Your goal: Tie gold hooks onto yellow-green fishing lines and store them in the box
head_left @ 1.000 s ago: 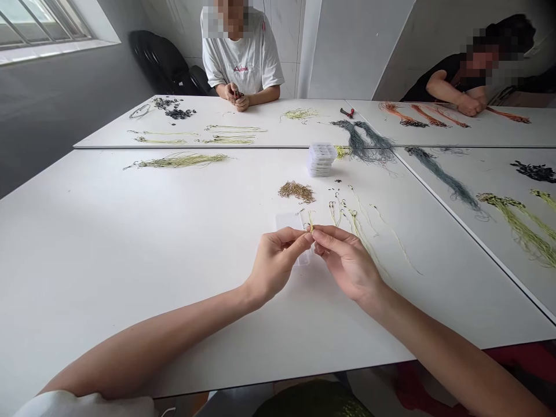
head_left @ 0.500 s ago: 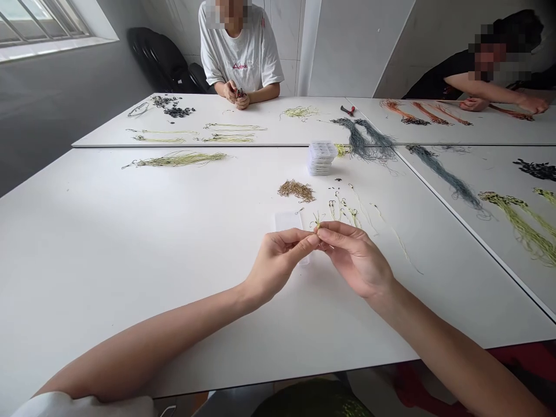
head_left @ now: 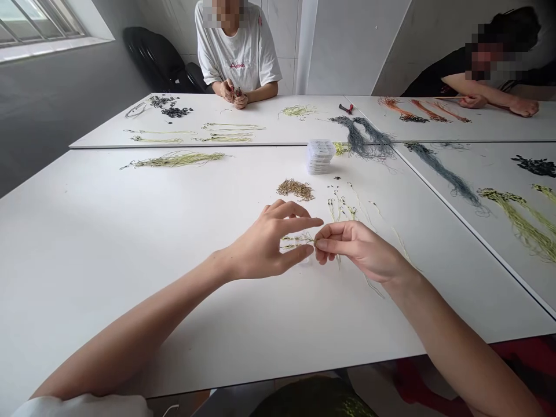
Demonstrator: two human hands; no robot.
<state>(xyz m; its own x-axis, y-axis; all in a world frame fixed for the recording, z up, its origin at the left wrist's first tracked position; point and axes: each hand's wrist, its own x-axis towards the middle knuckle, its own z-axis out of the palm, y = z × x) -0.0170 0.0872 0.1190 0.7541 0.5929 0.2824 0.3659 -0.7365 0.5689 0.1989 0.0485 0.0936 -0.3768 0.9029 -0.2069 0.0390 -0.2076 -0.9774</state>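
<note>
Although the fine strands are hard to make out, a thin yellow-green cord (head_left: 297,238) appears pinched between the thumb and forefinger of the right hand (head_left: 360,249). Around the cord's far end, the fingers of the left hand (head_left: 264,240) are held spread, gripping nothing. Beneath the fingers a clear plastic box (head_left: 304,259) is lying, and beyond them a small heap of brass-coloured pins (head_left: 295,189) is seen.

Bright, even daylight from the upper-left window (head_left: 30,23), with soft, faint shadows across the white tabletop (head_left: 108,260) and wide-angle bowing toward the frame edges.
</note>
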